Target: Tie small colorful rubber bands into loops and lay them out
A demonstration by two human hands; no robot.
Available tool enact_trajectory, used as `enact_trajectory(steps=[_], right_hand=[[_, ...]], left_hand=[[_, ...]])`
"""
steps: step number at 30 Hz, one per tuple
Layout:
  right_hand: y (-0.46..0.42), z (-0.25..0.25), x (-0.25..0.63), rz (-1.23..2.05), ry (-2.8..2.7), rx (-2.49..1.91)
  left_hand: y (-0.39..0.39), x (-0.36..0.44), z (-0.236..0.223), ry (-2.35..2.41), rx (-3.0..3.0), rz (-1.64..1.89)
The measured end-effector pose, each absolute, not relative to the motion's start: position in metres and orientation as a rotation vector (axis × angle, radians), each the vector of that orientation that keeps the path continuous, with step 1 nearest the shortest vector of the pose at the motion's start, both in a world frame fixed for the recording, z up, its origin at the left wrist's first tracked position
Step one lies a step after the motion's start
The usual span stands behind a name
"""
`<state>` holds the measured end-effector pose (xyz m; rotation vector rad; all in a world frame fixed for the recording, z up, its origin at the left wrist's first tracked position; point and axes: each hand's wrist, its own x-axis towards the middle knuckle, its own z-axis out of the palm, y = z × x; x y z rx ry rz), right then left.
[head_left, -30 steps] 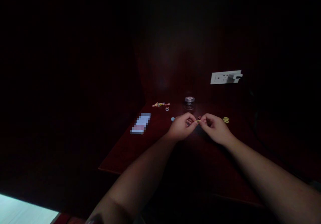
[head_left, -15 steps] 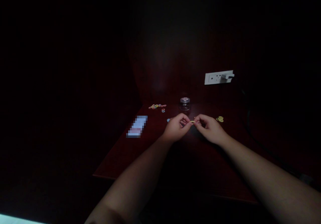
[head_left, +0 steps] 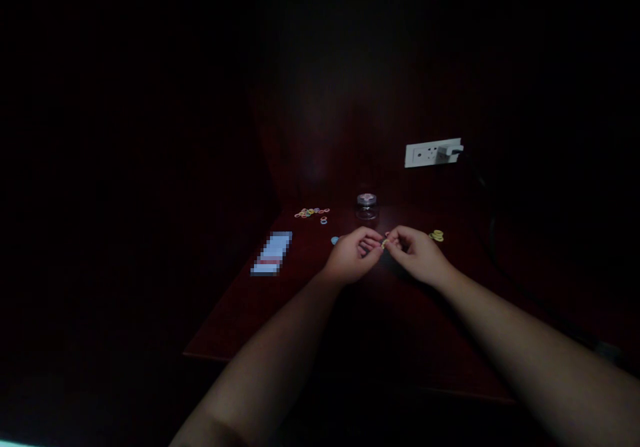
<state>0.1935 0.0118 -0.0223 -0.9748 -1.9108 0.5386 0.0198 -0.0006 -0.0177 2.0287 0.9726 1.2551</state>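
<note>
My left hand (head_left: 354, 255) and my right hand (head_left: 419, 253) meet fingertip to fingertip above the dark red table. Pinched between them is a small yellow hair tie (head_left: 384, 244), mostly covered by the fingers. Several yellow hair ties (head_left: 437, 235) lie just beyond my right hand. A light blue hair tie (head_left: 335, 240) shows at the outer side of my left hand. Further back on the left is a loose group of mixed-colour hair ties (head_left: 310, 213), with a couple more (head_left: 324, 220) apart from it.
A clear lidded jar (head_left: 367, 208) stands behind my hands. On the left lies a phone (head_left: 271, 253), its screen blurred out. The back panel carries a white socket plate (head_left: 425, 154) with a plug in it, and a dark cable (head_left: 493, 233) hangs down on the right.
The yellow hair tie spanned a gap between my fingertips; now less of it shows and the fingertips are closer together. The view has shifted slightly.
</note>
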Motion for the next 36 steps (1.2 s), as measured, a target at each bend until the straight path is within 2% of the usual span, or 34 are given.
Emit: enact_trajectory(steps=[17, 36], right_hand=[[0.0072, -0.0179, 0.1929, 0.594, -1.893, -0.851], [0.0063, -0.0147, 0.1933, 0.542, -1.951, -0.959]], left_hand=[[0.0071, 0.0177, -0.0235, 1.093, 2.01, 1.378], [0.0036, 0.0194, -0.0219, 0.999, 2.103, 1.303]])
